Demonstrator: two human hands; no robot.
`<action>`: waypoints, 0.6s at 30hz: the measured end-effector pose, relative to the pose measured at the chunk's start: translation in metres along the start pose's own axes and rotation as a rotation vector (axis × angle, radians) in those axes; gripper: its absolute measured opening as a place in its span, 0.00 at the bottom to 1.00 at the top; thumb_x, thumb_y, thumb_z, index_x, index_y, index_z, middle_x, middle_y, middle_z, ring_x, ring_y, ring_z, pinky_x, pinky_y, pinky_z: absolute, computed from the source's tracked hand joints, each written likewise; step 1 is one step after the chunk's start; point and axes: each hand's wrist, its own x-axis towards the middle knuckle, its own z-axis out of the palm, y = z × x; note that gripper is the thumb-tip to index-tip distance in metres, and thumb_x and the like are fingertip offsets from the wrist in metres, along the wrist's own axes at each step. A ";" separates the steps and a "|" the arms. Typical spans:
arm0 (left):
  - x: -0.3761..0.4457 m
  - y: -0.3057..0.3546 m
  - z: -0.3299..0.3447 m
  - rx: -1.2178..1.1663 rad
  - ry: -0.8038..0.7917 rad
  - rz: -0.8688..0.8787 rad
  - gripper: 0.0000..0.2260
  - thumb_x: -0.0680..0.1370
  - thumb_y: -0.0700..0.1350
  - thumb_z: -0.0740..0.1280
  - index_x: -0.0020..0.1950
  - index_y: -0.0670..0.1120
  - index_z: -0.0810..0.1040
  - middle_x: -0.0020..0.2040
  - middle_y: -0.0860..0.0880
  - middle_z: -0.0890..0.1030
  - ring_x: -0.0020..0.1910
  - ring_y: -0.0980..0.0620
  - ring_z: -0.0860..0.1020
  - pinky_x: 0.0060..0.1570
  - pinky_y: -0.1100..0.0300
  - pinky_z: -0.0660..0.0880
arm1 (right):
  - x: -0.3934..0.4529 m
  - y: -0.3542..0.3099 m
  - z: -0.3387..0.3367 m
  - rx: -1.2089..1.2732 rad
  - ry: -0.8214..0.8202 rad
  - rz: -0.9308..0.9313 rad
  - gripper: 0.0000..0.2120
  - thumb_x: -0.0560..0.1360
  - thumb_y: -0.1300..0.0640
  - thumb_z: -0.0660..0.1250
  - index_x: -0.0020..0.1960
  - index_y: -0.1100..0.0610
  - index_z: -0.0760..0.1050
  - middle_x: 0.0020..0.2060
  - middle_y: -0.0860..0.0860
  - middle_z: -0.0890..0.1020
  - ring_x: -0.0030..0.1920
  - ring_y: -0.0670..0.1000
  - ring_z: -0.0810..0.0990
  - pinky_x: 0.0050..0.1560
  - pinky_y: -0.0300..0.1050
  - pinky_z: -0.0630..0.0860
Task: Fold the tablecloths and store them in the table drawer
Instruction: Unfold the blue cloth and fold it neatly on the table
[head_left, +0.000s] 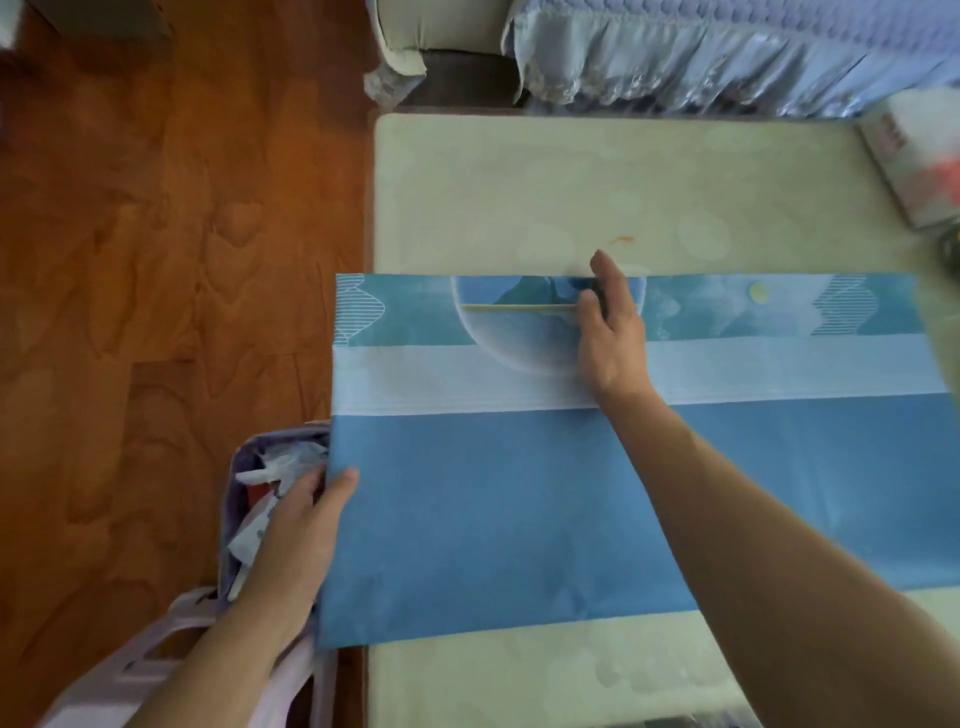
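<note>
Our left hand (298, 525) pinched the blue tablecloth (519, 499) edge, thumb on top; our right hand (613, 332) lay open-fingered on its far fold.

Two bare forearms are seen, entering from the lower edge. No sleeve is shown on either arm up to the frame border. The left hand (296, 525) and the right hand (610, 332) are uncovered, with nothing worn on the fingers or wrists that can be made out. Short nails are visible on the left thumb and right fingertips. The rest of the body is not seen.
</note>
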 end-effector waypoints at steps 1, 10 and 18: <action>0.002 0.001 0.002 0.001 -0.013 -0.003 0.08 0.82 0.44 0.66 0.50 0.54 0.84 0.45 0.51 0.87 0.42 0.52 0.86 0.45 0.51 0.79 | -0.006 0.000 -0.003 0.064 -0.004 0.017 0.24 0.83 0.58 0.57 0.79 0.52 0.61 0.73 0.40 0.67 0.72 0.38 0.66 0.71 0.31 0.59; -0.042 0.059 -0.002 -0.098 -0.119 -0.018 0.15 0.78 0.30 0.63 0.54 0.49 0.80 0.52 0.42 0.84 0.42 0.47 0.82 0.47 0.50 0.76 | -0.219 0.076 -0.098 -0.271 -0.220 -0.120 0.25 0.81 0.49 0.58 0.77 0.53 0.65 0.78 0.44 0.63 0.79 0.47 0.57 0.78 0.46 0.55; -0.144 0.182 0.132 0.000 -0.472 0.392 0.33 0.69 0.34 0.64 0.70 0.58 0.72 0.61 0.54 0.83 0.60 0.53 0.81 0.59 0.53 0.77 | -0.128 -0.045 -0.191 0.773 -0.454 0.531 0.37 0.68 0.34 0.73 0.72 0.48 0.73 0.69 0.47 0.77 0.69 0.53 0.76 0.66 0.59 0.75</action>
